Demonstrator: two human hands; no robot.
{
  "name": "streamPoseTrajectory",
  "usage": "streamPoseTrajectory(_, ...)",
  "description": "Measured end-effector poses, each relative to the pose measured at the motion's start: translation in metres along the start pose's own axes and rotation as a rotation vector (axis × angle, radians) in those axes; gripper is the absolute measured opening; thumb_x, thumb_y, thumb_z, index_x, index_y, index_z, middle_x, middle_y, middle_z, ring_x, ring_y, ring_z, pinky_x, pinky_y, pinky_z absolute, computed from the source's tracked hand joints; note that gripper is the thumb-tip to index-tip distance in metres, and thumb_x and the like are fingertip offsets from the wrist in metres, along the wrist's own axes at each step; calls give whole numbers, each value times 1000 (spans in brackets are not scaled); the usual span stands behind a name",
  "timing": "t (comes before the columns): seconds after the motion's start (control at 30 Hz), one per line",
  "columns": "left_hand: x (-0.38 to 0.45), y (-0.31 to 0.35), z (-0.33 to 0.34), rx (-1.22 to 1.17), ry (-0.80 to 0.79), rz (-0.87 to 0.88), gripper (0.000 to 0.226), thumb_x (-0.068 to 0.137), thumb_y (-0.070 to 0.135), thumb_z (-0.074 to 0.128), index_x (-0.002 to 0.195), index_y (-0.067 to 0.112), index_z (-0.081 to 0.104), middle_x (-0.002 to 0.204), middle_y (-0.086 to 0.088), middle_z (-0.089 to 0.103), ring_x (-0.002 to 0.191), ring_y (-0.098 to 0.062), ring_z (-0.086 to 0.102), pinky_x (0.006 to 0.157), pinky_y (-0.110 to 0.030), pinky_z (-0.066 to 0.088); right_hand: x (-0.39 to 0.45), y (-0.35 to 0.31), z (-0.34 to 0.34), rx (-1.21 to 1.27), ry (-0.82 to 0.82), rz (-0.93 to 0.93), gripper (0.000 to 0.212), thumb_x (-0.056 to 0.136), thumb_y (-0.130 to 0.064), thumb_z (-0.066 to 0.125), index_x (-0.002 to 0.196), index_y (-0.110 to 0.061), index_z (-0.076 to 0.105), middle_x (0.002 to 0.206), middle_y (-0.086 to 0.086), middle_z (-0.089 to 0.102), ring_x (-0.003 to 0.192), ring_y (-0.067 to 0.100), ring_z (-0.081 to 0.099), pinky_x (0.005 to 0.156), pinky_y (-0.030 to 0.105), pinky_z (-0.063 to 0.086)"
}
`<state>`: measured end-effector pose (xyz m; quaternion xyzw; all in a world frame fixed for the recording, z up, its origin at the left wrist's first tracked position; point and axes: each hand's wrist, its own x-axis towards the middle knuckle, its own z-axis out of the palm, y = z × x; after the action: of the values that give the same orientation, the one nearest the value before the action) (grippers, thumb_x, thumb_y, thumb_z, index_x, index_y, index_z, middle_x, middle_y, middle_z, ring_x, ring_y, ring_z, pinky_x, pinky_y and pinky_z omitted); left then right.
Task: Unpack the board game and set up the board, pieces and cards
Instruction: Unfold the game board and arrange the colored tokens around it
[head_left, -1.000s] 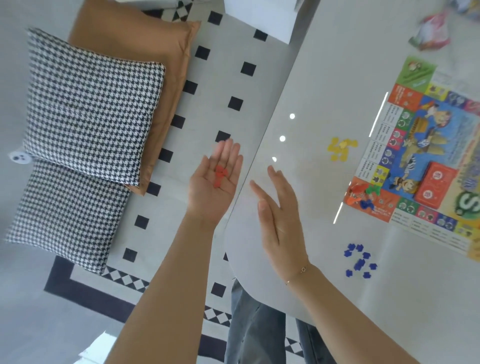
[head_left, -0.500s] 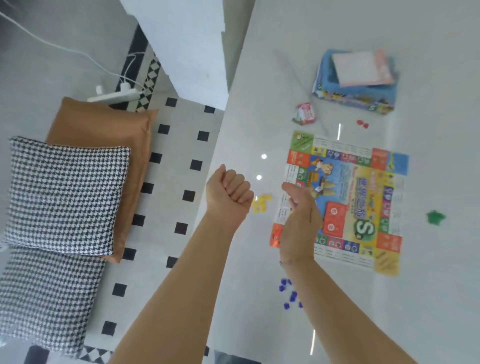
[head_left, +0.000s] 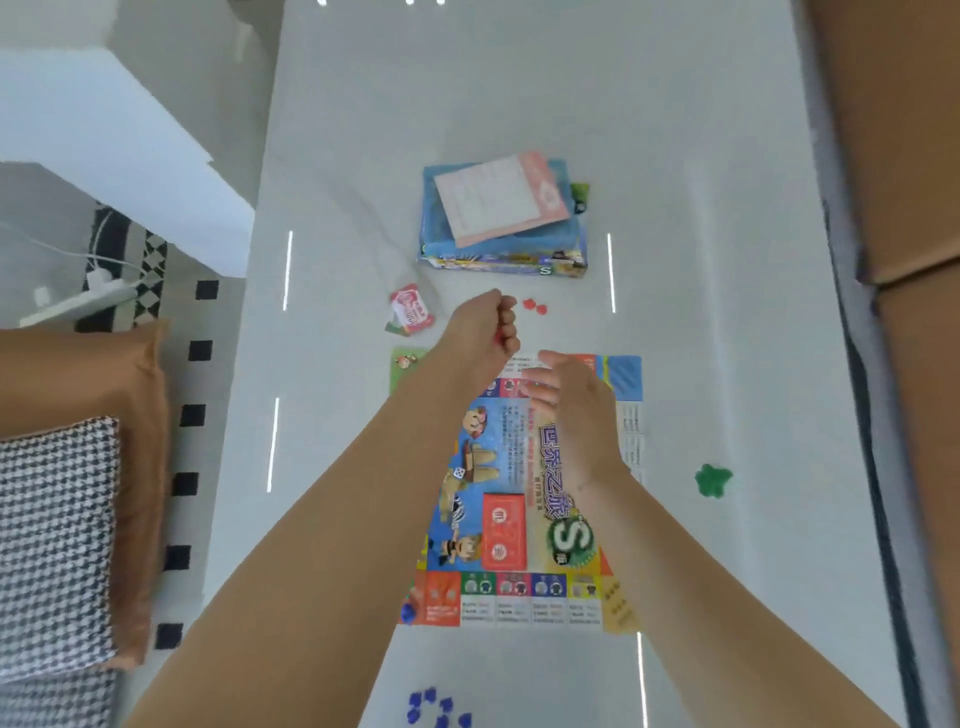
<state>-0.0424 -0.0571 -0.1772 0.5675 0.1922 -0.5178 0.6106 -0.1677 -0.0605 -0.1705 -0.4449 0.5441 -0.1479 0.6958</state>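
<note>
The colourful game board (head_left: 519, 519) lies flat on the white table (head_left: 727, 156), a red card stack (head_left: 504, 530) on it. My left hand (head_left: 485, 332) is curled into a fist over the board's far edge, with a bit of red showing between its fingers, the red pieces. Two red pieces (head_left: 535, 305) lie just beyond it. Beside the fist, my right hand (head_left: 569, 400) hovers over the board with its fingers straight. The blue game box (head_left: 501, 249) with a pink sheet (head_left: 501, 205) on top stands farther back.
A small card packet (head_left: 410, 309) lies left of the fist. Green pieces (head_left: 712, 480) sit right of the board, blue pieces (head_left: 436, 709) near the table's front. Cushions (head_left: 67, 519) are on the floor at left; a brown surface (head_left: 909, 156) borders the right.
My left hand closed over the red pieces from an open palm and travelled across to the board's far edge. The right hand followed alongside, and my view swung over the table.
</note>
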Motion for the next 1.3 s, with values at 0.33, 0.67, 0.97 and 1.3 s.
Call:
streamPoseTrajectory(0.33, 51, -25, 15, 1261, 124, 671, 20, 91, 3, 48, 99, 9, 66, 104, -7, 61, 87, -16, 56, 79, -21, 42, 37, -8, -29, 44, 47, 15, 29, 97, -13, 37, 107, -12, 64, 98, 12, 70, 96, 21, 67, 87, 29, 53)
streamPoseTrajectory(0.67, 40, -35, 16, 1315, 159, 932, 30, 86, 2, 57, 111, 14, 68, 106, -1, 64, 98, -17, 58, 85, -23, 44, 41, -13, -30, 26, 46, -12, 30, 96, -12, 38, 106, -10, 66, 89, 17, 68, 84, 25, 64, 82, 33, 51)
streamPoseTrajectory(0.97, 3, -3, -25, 1019, 359, 898, 26, 90, 10, 57, 113, 19, 67, 113, 5, 66, 104, -10, 60, 95, -25, 45, 34, -6, -27, -33, 34, -22, 28, 94, -9, 42, 107, -11, 66, 85, 5, 65, 78, 14, 60, 74, 22, 51)
streamPoseTrajectory(1.3, 10, 23, -82, 1226, 427, 613, 41, 82, 13, 69, 121, 17, 57, 125, -9, 45, 118, -23, 44, 94, -23, 35, 65, -4, -26, -1021, -86, -428, 10, 83, -17, 67, 89, -19, 59, 93, -4, 50, 92, 15, 53, 82, 27, 46)
